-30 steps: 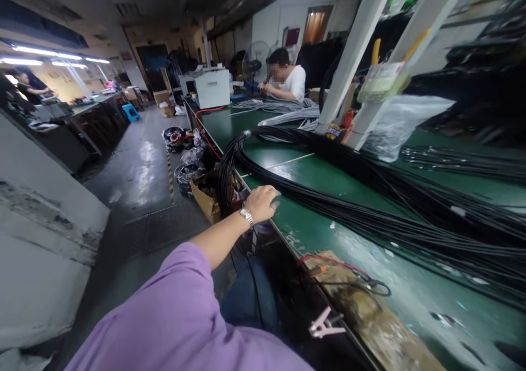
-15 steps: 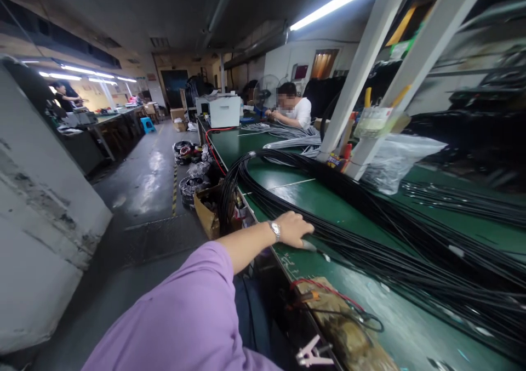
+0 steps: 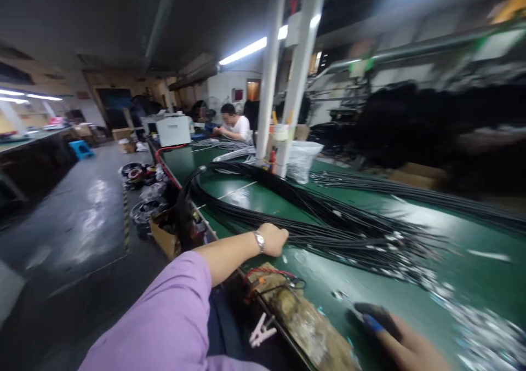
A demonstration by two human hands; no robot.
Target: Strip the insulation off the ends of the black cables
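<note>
My left hand (image 3: 274,240), with a metal watch on the wrist, is closed at the near edge of a long looped bundle of black cables (image 3: 246,209). Its fingers curl over the cables there, partly hidden from me. At the lower right, my right hand (image 3: 396,327) is smeared by motion above the green table (image 3: 316,269). Dark and blue coverings show on its fingertips, close to a small pale piece (image 3: 340,294) on the tabletop. Whether the right hand holds anything is not clear. The bundle's ends, with whitish tips (image 3: 411,261), fan out to the right.
A brown, tape-covered block (image 3: 296,316) with red wires lies along the near edge, beside a pink clip (image 3: 262,331). White posts (image 3: 293,86) rise from the table. A co-worker (image 3: 238,124) sits at the far end. A cardboard box (image 3: 164,234) and wire coils (image 3: 143,217) stand on the floor.
My view has swung to the right. The left hand has gone from stretched fingers to a closed grip at the bundle. My right hand has come into view at the lower right.
</note>
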